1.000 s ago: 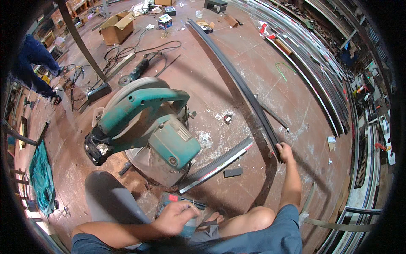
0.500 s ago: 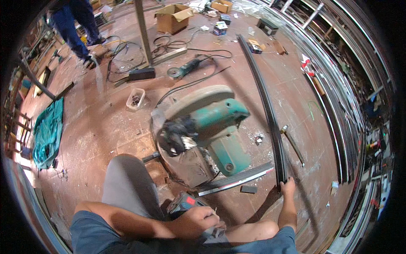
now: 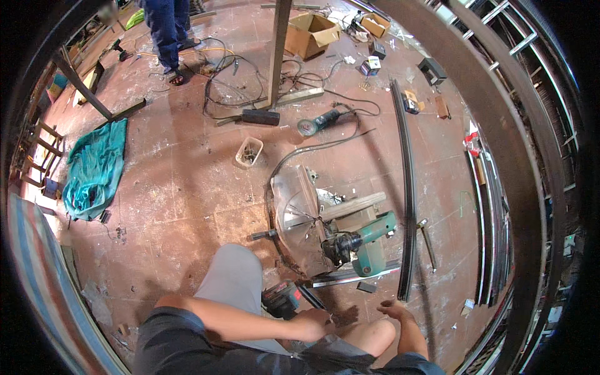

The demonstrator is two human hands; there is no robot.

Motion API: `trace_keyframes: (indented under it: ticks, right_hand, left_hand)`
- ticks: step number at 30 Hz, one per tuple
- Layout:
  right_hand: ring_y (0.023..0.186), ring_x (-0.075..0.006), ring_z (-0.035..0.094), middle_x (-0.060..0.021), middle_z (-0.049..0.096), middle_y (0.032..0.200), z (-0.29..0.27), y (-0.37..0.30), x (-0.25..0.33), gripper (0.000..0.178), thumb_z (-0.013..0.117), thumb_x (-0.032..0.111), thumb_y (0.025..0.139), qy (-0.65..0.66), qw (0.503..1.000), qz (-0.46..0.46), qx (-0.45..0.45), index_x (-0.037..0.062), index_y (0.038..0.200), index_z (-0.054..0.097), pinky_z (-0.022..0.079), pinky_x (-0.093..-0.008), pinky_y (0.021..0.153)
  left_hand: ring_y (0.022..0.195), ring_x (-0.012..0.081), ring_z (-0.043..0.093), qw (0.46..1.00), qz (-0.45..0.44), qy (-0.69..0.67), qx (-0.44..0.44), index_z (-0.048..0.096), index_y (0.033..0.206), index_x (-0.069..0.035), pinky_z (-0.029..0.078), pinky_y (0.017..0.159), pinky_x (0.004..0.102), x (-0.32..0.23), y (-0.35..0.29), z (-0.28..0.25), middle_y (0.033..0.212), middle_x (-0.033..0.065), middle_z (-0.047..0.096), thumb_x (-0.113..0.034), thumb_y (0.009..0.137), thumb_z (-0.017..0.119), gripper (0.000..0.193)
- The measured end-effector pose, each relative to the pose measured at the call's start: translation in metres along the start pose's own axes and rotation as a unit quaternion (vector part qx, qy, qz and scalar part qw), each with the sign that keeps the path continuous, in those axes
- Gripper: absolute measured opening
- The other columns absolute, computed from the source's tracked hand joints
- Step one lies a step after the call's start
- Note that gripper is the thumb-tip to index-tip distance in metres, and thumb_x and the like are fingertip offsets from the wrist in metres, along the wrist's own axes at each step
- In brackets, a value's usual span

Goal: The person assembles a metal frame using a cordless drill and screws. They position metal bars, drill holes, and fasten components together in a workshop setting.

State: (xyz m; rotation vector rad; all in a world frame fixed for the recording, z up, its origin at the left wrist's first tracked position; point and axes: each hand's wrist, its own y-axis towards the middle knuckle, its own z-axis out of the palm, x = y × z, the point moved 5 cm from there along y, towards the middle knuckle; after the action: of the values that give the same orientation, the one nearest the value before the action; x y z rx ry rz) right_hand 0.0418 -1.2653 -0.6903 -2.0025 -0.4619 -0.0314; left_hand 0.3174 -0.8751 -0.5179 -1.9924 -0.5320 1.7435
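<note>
My right hand (image 3: 392, 309) is held out low on the right with its fingers loosely apart. It is just left of the lower end of a long black metal bar (image 3: 406, 206), apart from it. My left hand (image 3: 312, 325) rests by my right knee with its fingers curled; what they hold, if anything, is too small to make out. Beside my left knee lies a dark power tool (image 3: 282, 300), partly hidden. In front of me stands a green and grey chop saw (image 3: 374, 244), with a short dark block (image 3: 366, 287) near its base.
A hammer (image 3: 427, 244) lies right of the bar. Beyond the saw are an angle grinder (image 3: 319, 124), a plastic tub (image 3: 249, 152) and loose cables. A steel post (image 3: 279, 56) rises mid-floor; a large dark beam (image 3: 494, 87) crosses the right side. Another person's legs (image 3: 164, 31) stand far left.
My right hand has let go of the black bar, which now lies on the floor. The saw's head has swung away, showing its base. My view has shifted, moving the scene rightward.
</note>
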Motion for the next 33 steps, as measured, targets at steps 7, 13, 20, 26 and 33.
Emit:
trace_keyframes:
  ticks: [7, 13, 20, 26, 33]
  right_hand:
    - [0.113, -0.0294, 0.079, -0.0202, 0.08, 0.127, -0.011, -0.121, 0.13, 0.053, 0.086, 0.03, 0.094, -0.001, 0.986, -0.124, -0.113, -0.0038, 0.133, 0.074, 0.062, -0.0422, 0.1]
    - [0.104, -0.0223, 0.077, -0.0135, 0.082, 0.109, 0.009, -0.293, 0.278, 0.033, 0.08, 0.023, 0.1, 0.048, 0.977, -0.178, -0.104, 0.0002, 0.123, 0.077, 0.06, -0.0375, 0.095]
    - [0.103, -0.0149, 0.068, -0.0033, 0.072, 0.115, 0.078, -0.409, 0.289, 0.029, 0.064, 0.021, 0.115, 0.416, 0.874, -0.206, 0.14, 0.0024, 0.136, 0.07, 0.056, -0.0314, 0.092]
    - [0.099, -0.0131, 0.066, 0.0013, 0.068, 0.107, 0.025, -0.526, 0.32, 0.018, 0.066, 0.022, 0.114, 0.487, 0.832, -0.169, 0.204, 0.0072, 0.124, 0.07, 0.058, -0.0341, 0.086]
    - [0.102, -0.0141, 0.067, 0.0013, 0.07, 0.103, -0.055, -0.636, 0.314, 0.025, 0.07, 0.036, 0.112, 0.456, 0.851, -0.172, 0.198, 0.0113, 0.108, 0.071, 0.053, -0.037, 0.096]
  left_hand:
    - [0.113, 0.0484, 0.074, 0.994, 0.053, 0.096, -0.001, 0.075, 0.113, 0.003, 0.058, 0.095, 0.0569, 0.012, 0.026, 0.034, 0.122, 0.032, 0.074, -0.039, 0.1, 0.064, 0.045]
    - [0.103, 0.0467, 0.074, 0.989, 0.096, -0.004, -0.11, 0.077, 0.1, 0.002, 0.057, 0.088, 0.0539, -0.043, -0.048, -0.021, 0.105, 0.0278, 0.075, -0.042, 0.102, 0.064, 0.046]
    - [0.102, 0.0378, 0.075, 0.962, 0.111, -0.115, -0.22, 0.077, 0.102, 0.0, 0.056, 0.087, 0.0472, -0.162, -0.146, -0.043, 0.101, 0.0228, 0.074, -0.028, 0.104, 0.064, 0.031]
    - [0.105, 0.0289, 0.077, 0.971, 0.084, -0.082, -0.207, 0.081, 0.108, -0.003, 0.057, 0.093, 0.0404, -0.252, -0.211, -0.037, 0.105, 0.0155, 0.081, -0.03, 0.106, 0.063, 0.033]
    - [0.098, 0.024, 0.077, 0.964, 0.111, -0.108, -0.218, 0.081, 0.107, -0.003, 0.058, 0.09, 0.0397, -0.359, -0.265, -0.014, 0.102, 0.0141, 0.082, -0.035, 0.105, 0.062, 0.037]
